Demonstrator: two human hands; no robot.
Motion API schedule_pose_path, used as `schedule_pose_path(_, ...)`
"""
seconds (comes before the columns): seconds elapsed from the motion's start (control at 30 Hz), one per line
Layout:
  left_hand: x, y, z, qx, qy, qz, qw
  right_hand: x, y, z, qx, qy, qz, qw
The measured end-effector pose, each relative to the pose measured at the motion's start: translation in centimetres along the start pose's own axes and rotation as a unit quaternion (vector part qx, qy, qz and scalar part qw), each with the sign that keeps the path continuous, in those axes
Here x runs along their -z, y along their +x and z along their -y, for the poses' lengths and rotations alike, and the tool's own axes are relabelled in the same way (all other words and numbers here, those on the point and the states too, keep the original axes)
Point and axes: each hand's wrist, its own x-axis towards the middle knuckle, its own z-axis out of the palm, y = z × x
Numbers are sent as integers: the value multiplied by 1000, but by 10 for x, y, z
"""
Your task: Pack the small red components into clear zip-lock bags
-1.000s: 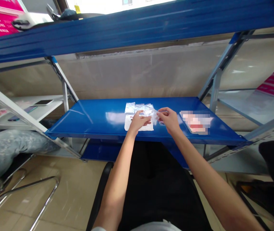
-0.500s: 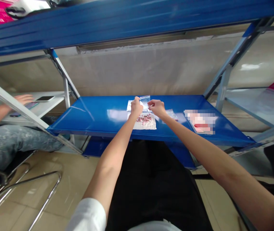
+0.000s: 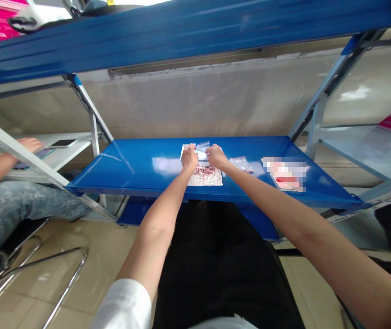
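My left hand [image 3: 189, 157] and my right hand [image 3: 216, 156] are both closed in a pinch on a small clear plastic bag [image 3: 202, 149], held between them just above the blue shelf [image 3: 140, 167]. Below the hands lies a white sheet [image 3: 205, 176] with a heap of small pink-red pieces on it. A second clear bag [image 3: 240, 163] lies to the right of my right hand.
A blurred flat packet [image 3: 284, 172] lies at the shelf's right end. Slanted metal struts frame the shelf on both sides. At the left, another person's hand [image 3: 30, 145] rests on a white shelf beside a phone [image 3: 63, 143]. A chrome chair frame [image 3: 37, 265] stands lower left.
Both hands lifted a small clear bag off the shelf a second ago, uncovering the pink-red pieces; since then they have lowered it slightly toward the sheet.
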Motion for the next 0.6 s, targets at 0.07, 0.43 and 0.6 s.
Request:
schedule_pose_path(0.07, 5, -1, -2, 10, 10, -3, 1000, 2, -3, 1, 7, -3, -7, 1000)
schedule_pose_path(0.43, -8, -68, -78, -173, -32, 188, 966, 32, -112, -68, -147, 46, -241, 958)
schedule_pose_path(0.6, -32, -114, -110, -145, 11, 210, 967, 30, -163, -88, -219, 14, -231, 948)
